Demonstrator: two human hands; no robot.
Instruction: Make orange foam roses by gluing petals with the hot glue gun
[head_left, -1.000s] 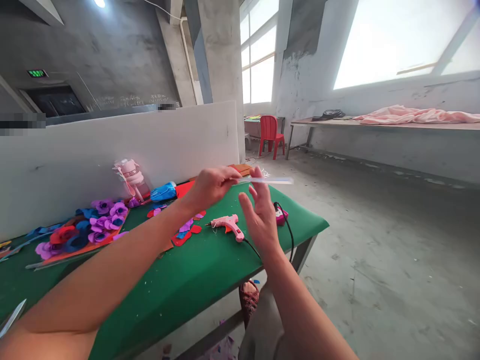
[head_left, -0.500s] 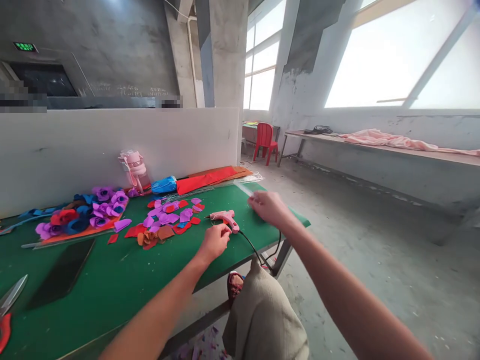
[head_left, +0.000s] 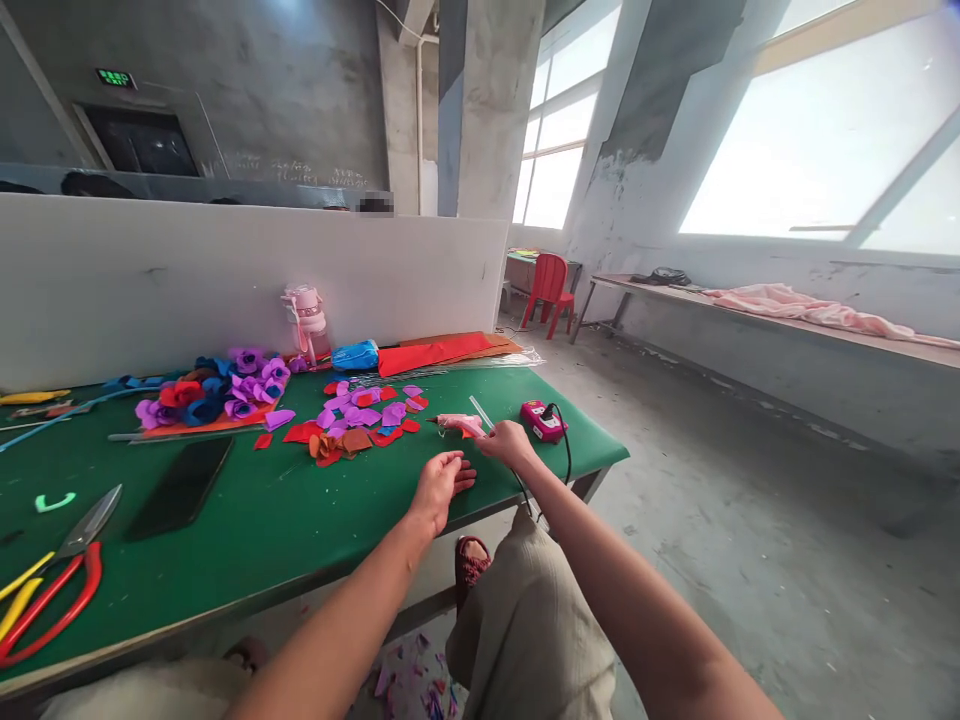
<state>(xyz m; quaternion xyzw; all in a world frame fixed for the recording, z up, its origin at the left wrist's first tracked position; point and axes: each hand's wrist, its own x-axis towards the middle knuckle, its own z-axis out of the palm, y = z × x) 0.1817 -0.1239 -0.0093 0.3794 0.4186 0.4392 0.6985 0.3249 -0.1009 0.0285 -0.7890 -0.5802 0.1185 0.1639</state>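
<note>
A clear glue stick [head_left: 481, 411] is pinched in my right hand [head_left: 508, 443], its free end pointing up and left. Just left of that hand, the pink glue gun [head_left: 454, 424] lies on the green table [head_left: 300, 520], its handle partly hidden. My left hand [head_left: 442, 487] is below the gun with its fingers apart and nothing in them. Purple, red and brown petals [head_left: 356, 412] are spread left of the gun. Finished purple, red and blue flowers [head_left: 217, 388] are heaped farther left.
A magenta power box [head_left: 544, 421] with a black cable is near the table's right end. Scissors [head_left: 90, 530], a dark phone [head_left: 182, 485] and red sheets [head_left: 431, 354] lie on the table. A pink bottle [head_left: 307, 320] stands by the white partition [head_left: 225, 270].
My right hand has moved left and down with the glue stick, close to the gun. My left hand has come off the gun and opened. The view has shifted left, and the power box now shows.
</note>
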